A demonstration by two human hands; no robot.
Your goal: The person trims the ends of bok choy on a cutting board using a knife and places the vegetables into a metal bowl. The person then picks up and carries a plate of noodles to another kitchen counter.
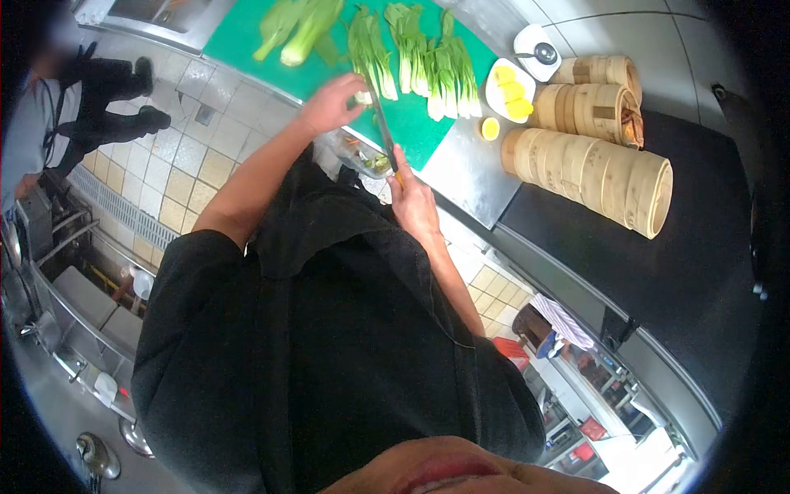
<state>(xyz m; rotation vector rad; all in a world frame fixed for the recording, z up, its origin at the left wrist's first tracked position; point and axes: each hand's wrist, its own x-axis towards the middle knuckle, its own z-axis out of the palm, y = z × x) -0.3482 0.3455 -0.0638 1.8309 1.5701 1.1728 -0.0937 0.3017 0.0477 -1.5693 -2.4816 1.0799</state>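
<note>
Fingers of the right hand (415, 206) are wrapped round the knife (383, 132); a pale vegetable piece (362, 97) is pinched by the left hand (332, 104) over the green board (420, 142). Fingertips are best kept curled back.

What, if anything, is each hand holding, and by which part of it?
The right hand grips a knife by its handle. The left hand touches a pale vegetable piece beside the blade; whether it grips it cannot be told.
</note>
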